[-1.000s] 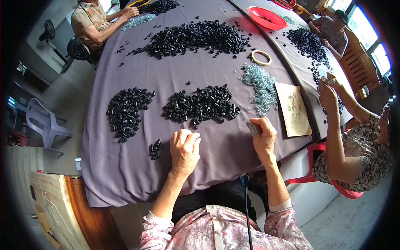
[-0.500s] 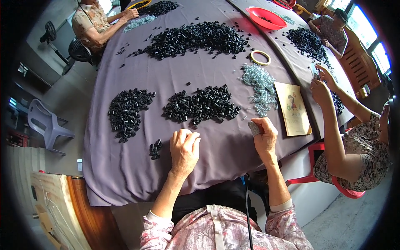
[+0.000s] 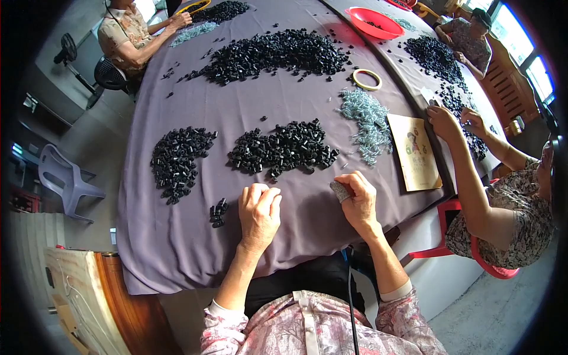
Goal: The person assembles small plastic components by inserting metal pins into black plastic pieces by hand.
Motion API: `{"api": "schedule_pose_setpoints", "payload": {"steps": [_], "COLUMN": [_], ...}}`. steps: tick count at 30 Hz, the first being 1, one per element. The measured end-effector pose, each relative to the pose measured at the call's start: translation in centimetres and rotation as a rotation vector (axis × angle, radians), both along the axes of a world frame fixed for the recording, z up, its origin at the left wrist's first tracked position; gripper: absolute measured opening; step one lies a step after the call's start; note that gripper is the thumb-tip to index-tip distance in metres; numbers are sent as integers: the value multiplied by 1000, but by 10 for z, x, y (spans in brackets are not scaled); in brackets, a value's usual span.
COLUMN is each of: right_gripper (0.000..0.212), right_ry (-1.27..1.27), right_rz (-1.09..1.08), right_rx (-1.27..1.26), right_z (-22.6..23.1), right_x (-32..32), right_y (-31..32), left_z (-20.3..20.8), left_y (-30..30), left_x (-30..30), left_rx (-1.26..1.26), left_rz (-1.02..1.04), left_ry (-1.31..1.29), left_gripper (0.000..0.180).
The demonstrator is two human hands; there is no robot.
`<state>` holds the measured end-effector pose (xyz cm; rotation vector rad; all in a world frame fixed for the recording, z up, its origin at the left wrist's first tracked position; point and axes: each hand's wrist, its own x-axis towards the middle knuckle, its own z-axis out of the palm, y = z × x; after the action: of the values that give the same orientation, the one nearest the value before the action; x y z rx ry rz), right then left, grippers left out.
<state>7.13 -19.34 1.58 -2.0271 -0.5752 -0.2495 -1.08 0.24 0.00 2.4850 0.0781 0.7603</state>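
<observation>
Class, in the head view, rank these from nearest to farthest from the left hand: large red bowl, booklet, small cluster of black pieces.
1. Small cluster of black pieces: left of the left hand.
2. Booklet: off to the right.
3. Large red bowl: far ahead, right.

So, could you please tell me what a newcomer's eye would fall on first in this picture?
Most likely the big heap of small black pieces, spread across the far middle of the mauve tablecloth. Next, perhaps, the bright red basin beyond it, to the right. Nearer, the left hand and right hand stand out at the cloth's near side.
</observation>
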Motion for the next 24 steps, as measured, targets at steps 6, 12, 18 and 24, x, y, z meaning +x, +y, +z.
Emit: {"api": "schedule_pose_setpoints", "payload": {"steps": [6,12,18,24], "right_gripper": [25,24,25,27], "right_ry": [6,25,-9,-6], "right_rz": [21,20,28,30], "right_rx": [-7,1,-8,-15], "right_z": [-3,-3,-4,-6], "right_x": [-1,-1,0,0], "right_y": [-2,-3,-4,-4], "left_z": [2,2,3,3], "left_y": [-1,0,-2,-2], "left_x": [1,0,0,1], "left_rx": [-4,-7,-3,0], "left_rz": [-7,-4,0,-2], "left_ry": [-2,-4,5,3], "left_gripper": [9,9,9,8]}}
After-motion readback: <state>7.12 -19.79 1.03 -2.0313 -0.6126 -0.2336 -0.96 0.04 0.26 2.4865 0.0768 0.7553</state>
